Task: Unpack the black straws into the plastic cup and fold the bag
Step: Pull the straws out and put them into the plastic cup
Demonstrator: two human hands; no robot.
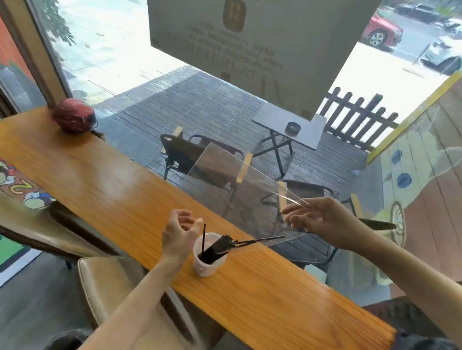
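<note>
Orange wooden counter [96, 182] by window; right hand [323, 221] fingers pinch clear bag [241, 190]; left hand [178, 231] loosely curled, empty.

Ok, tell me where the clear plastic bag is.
In the head view the clear plastic bag is held up right of centre by the right hand, above the translucent plastic cup.

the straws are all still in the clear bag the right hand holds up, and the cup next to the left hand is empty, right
Not quite. The head view shows the black straws already standing in the plastic cup beside the left hand, so it is not empty. The right hand does hold up the clear bag; one straw seems to lie across the bag's lower edge.
</note>
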